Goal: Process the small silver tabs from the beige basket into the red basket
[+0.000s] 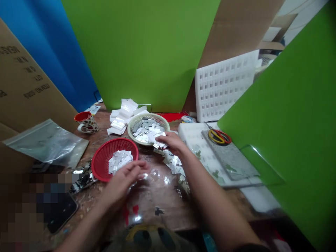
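Right hand (172, 141) reaches forward over the wooden table (162, 199), fingers curled down onto a few small silvery-white flat pieces (160, 144) at the near rim of the beige basket (148, 128). The fingertips pinch loosely around them; how many pieces are held cannot be told from here. The pieces sit just at the basket's lip, touching the scattered pile (173, 163) of the same pieces that trails toward the person along the table.

Left hand (126, 182) lies palm down, fingers half open and slightly spread, on a clear plastic bag or sheet (147, 178) just beside the near right edge of the red basket (114, 158). It seems to press on the plastic rather than grip it; motion blur makes this uncertain.

Beige basket is heaped with grey and silver pieces. Red basket holds a smaller layer of white ones, lying flat.

Behind the baskets: a stack of small white packets (123, 115). To the left, a patterned mug (86, 122) with red interior, and a large clear zip bag (47, 141) on cardboard. To the right, a white foam slab (191, 136) carrying a grey pad (228, 157), with scissors (219, 136), yellow and red handled, resting on it. A white gridded foam tray (225, 84) stands upright against the green panels (141, 52).
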`<state>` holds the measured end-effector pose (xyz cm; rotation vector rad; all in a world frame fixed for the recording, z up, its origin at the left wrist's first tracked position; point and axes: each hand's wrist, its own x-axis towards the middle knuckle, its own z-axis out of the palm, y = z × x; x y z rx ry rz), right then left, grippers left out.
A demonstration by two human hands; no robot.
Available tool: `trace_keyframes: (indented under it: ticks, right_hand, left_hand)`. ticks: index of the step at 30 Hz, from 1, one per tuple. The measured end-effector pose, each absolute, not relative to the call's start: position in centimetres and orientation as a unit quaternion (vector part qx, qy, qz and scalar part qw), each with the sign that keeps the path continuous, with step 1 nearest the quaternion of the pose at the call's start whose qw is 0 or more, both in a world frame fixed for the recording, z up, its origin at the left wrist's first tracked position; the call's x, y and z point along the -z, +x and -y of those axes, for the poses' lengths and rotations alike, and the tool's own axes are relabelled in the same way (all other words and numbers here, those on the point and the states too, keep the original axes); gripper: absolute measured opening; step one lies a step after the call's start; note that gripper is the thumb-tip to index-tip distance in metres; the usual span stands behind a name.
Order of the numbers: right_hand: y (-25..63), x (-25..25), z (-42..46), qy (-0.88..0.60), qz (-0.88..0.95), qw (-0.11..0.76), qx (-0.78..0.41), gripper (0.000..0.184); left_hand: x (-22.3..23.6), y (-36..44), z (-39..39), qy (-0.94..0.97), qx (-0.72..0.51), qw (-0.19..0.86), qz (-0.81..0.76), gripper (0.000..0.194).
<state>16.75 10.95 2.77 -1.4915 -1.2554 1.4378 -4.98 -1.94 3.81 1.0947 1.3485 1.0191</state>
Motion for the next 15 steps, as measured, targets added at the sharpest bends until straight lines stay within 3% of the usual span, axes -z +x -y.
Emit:
trace_keyframes:
  ticks: [2,4,8,11,15]
  right_hand:
    - [16.7,-2.5,-7.9,-0.545,0.473,0.351,-0.596,0.01]
    - [16.3,-2.0,-4.3,-0.518,0.469,0.34,-0.629,0.017]
    - [15.5,-0.2,1.4,-0.501,0.477,0.314,-0.65,0.016]
    - [15.3,1.1,3.0,-0.532,0.556,0.308,-0.559,0.015]
    - [15.4,1.8,3.3,-0.557,0.672,0.285,-0.395,0.032]
  left_hand:
    - [-2.3,-1.5,3.8,0.352,-0.403,0.727,-0.43,0.047]
    - [-0.6,1.0,4.7,0.24,-0.443,0.797,-0.332,0.054]
    - [1.5,3.1,4.4,0.072,-0.501,0.817,-0.276,0.054]
    - [2.3,3.2,3.9,0.012,-0.46,0.841,-0.285,0.047]
    - [3.6,2.8,3.9,-0.002,-0.438,0.848,-0.299,0.045]
